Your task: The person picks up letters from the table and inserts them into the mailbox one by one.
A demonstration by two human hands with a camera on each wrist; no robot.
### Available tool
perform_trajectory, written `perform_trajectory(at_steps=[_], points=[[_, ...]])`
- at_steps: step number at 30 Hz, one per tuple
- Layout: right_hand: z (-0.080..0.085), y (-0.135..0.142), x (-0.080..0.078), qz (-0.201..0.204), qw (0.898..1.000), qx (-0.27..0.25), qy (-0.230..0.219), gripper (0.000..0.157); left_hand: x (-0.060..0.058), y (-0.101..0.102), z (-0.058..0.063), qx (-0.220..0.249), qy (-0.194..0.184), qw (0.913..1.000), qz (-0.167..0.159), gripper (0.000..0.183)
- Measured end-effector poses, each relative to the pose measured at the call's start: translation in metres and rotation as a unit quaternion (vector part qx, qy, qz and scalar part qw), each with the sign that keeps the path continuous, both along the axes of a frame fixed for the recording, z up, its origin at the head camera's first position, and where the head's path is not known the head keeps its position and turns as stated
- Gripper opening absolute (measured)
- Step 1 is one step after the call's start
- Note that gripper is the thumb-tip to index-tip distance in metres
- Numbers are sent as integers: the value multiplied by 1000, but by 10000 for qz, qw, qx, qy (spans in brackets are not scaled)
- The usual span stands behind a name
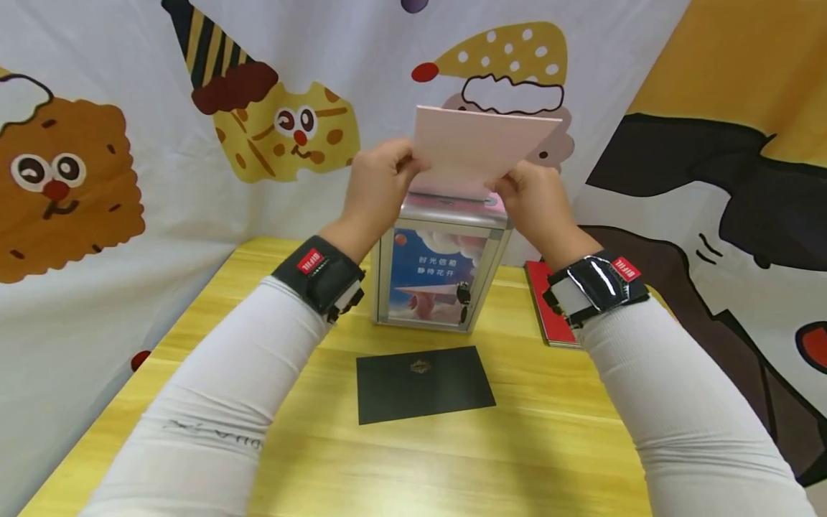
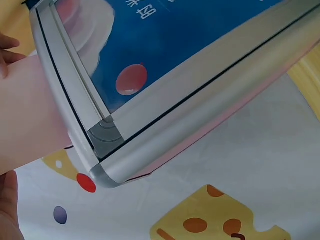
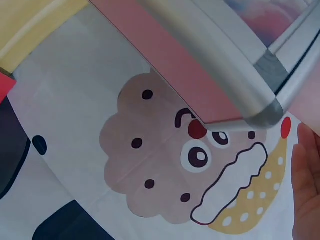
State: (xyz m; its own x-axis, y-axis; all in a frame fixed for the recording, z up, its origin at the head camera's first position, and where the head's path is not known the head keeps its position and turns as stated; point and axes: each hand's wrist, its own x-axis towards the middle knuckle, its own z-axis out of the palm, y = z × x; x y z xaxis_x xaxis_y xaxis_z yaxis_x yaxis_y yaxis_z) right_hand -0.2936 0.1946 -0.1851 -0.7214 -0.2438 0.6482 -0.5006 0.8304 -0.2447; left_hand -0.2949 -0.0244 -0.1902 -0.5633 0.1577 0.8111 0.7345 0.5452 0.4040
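Grip: left hand (image 1: pixel 381 183) and right hand (image 1: pixel 533 197) each pinch the pale-pink flat rectangular paper sheet (image 1: pixel 481 147), at its nine and four o'clock edges.
Desk: yellow wood-grain desk (image 1: pixel 420 467), under everything.
Box: silver-framed box with a blue-and-pink printed front panel (image 1: pixel 436 262), the clock's centre for what follows.
Pink sheet: at twelve o'clock, upright, its lower edge at the box top; whether any of it is inside, I cannot tell.
Handling: probably light, fairly stiff, a little slick, easily creased if pushed off line.
Hold: low on both side edges, lightly and evenly, keeping it flat.
Dark sheet: dark-green rectangular envelope-like piece with gold emblem (image 1: pixel 426 391), flat at six o'clock.
Red item: red flat rectangular booklet (image 1: pixel 553 322), four o'clock, partly hidden.
Lock: small black padlock (image 1: pixel 463 293), on the panel's four o'clock side.
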Motion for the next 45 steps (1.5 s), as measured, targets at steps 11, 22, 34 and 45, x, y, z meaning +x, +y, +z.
perform_trajectory(at_steps=[11,22,34,45], points=[[11,0,-10,-207,9925,-120,-1197,18,-15,3,12,-128,-1013,9947,126,23],[4,4,-11,-172,9923,-427,-1154,17,-36,9,-10,129,-1739,9847,53,27],[7,1,-2,64,9944,-1058,-10,15,-42,10,-21,-211,-2032,9786,240,22],[0,0,-7,-129,9972,-736,-73,15,-38,8,-18,-69,-2130,9770,23,16]])
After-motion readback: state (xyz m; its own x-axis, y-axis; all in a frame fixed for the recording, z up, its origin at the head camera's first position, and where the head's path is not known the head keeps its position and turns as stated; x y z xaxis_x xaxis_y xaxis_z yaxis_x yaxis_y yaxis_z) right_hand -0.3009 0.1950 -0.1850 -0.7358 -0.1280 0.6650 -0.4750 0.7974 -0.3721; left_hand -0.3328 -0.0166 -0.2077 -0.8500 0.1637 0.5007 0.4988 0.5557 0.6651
